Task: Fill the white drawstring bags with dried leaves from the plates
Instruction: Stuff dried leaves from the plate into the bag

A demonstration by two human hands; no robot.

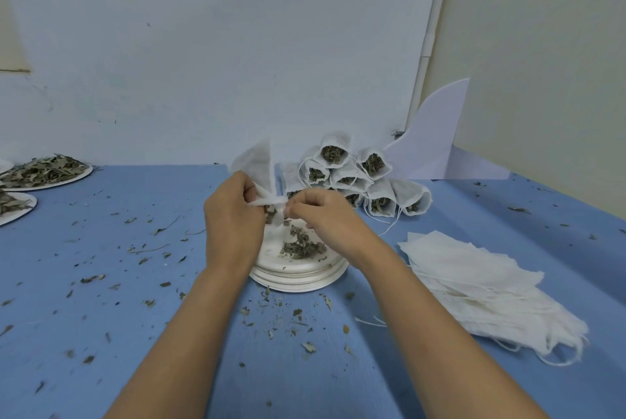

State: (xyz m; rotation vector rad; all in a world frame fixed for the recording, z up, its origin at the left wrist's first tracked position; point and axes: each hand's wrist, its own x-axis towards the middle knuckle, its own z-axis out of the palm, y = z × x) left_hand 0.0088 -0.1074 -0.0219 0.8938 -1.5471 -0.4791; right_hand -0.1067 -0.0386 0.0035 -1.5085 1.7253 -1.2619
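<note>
An empty white drawstring bag [257, 161] stands up between my two hands above a stack of white plates [298, 278]. My left hand [233, 215] pinches the bag's lower edge from the left. My right hand [321, 212] pinches the same edge from the right. A small heap of dried leaves [301, 247] lies on the top plate, just under my right wrist. Behind the plates, several filled bags [352, 178] lie stacked on their sides with leaves showing at their mouths.
A pile of flat empty bags [481, 286] lies at the right. Two plates of dried leaves [47, 171] sit at the far left edge. Leaf crumbs litter the blue table [101, 283]. A white board [437, 134] leans against the wall behind.
</note>
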